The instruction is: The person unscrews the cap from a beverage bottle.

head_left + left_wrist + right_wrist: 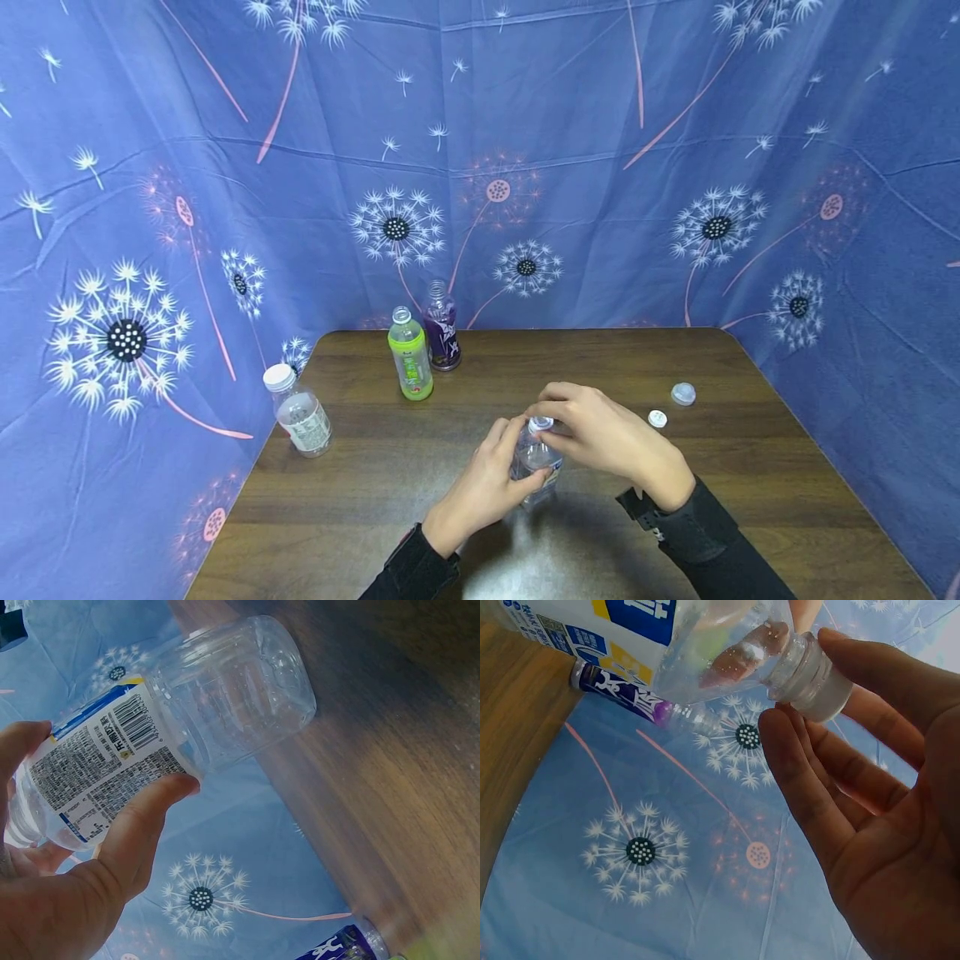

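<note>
A clear plastic bottle [537,454] with a white, blue and yellow label is in front of me. My left hand [491,475] grips its labelled side, and the thumb presses the label [112,761] in the left wrist view. The bottle's clear base [247,690] points away from that hand, close over the wooden table. Around the white cap [829,697] on the bottle's neck, my right hand [600,429] has its thumb and fingers curled. In the right wrist view, the thumb is at one side of the cap and the fingers at the other.
A capped clear bottle [303,423] stands at the table's left edge. Toward the back are an uncapped green-labelled bottle [411,362] and an uncapped purple bottle [442,329]. Two loose caps, a small white cap [657,418] and a translucent cap [683,393], lie right. A blue cloth [600,208] hangs behind.
</note>
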`<state>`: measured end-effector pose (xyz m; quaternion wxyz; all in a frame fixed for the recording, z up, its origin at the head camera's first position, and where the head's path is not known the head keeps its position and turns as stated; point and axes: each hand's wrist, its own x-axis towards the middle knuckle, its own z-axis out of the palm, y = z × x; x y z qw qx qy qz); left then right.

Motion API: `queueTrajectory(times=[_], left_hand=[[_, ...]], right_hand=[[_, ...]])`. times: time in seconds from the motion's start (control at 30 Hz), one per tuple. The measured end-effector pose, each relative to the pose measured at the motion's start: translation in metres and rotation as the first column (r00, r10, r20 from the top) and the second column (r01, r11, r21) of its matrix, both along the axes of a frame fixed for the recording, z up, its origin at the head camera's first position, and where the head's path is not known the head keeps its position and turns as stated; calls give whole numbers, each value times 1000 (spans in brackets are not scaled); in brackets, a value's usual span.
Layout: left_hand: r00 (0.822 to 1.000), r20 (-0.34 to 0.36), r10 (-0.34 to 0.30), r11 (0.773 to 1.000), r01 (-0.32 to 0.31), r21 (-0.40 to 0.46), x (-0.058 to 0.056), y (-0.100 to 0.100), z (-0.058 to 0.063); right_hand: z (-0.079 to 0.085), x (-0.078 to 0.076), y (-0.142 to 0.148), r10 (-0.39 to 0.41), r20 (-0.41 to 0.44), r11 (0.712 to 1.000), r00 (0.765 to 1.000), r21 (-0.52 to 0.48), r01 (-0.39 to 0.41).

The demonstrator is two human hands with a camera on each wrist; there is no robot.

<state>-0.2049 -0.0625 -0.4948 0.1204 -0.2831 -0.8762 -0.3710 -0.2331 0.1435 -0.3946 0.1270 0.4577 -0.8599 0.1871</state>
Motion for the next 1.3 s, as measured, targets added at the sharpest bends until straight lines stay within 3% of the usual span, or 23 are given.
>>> queueTrajectory(times=[0.23,0.47,0.57,0.7,0.9,1.3], left_hand=[[1000,24,-6,1000,6,3,0,0,1],[1000,7,-20,1000,20,9,1,0,0],[1000,-5,-27,1000,27,6,0,0,-1],[999,-1,-32,999,32,7,-1,0,-1],[1000,-9,-30,1000,30,5,1,-1,-3],[1000,-9,-20,1000,20,11,0,0,-2]], right_hand=[[-3,0,-6,-137,-4,990,991,20,137],[-3,0,-2,-182,-18,983,983,25,182],[1,2,3,-140,-18,990,990,25,140],[6,4,11,-13,0,1000,1000,26,13],[5,5,14,142,14,989,990,26,-143],[3,0,9,116,-9,993,993,24,-116]])
